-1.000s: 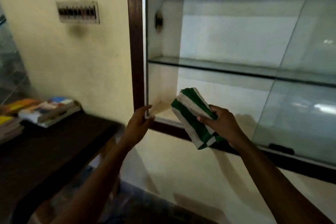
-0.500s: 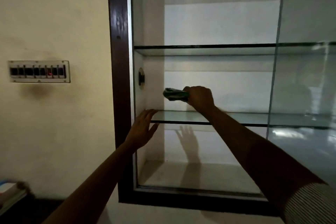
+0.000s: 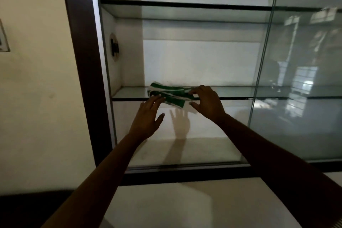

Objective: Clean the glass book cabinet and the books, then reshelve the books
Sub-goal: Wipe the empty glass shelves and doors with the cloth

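Right hand (image 3: 207, 102) grips green-striped cloth (image 3: 170, 93), left hand (image 3: 148, 116) touches it

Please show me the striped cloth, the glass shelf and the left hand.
striped cloth (image 3: 168, 94), head view, middle fold.
glass shelf (image 3: 129, 93), head view, bare left part.
left hand (image 3: 146, 119), head view, back of hand.

green-and-white striped cloth (image 3: 169, 94), dark brown cabinet frame (image 3: 81, 46) — cream wall (image 3: 37, 98)

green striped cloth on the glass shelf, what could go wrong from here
The green striped cloth overhangs the front edge of the glass shelf and might slip off. The left hand and right hand work at that edge, so hard pressing could stress the glass.
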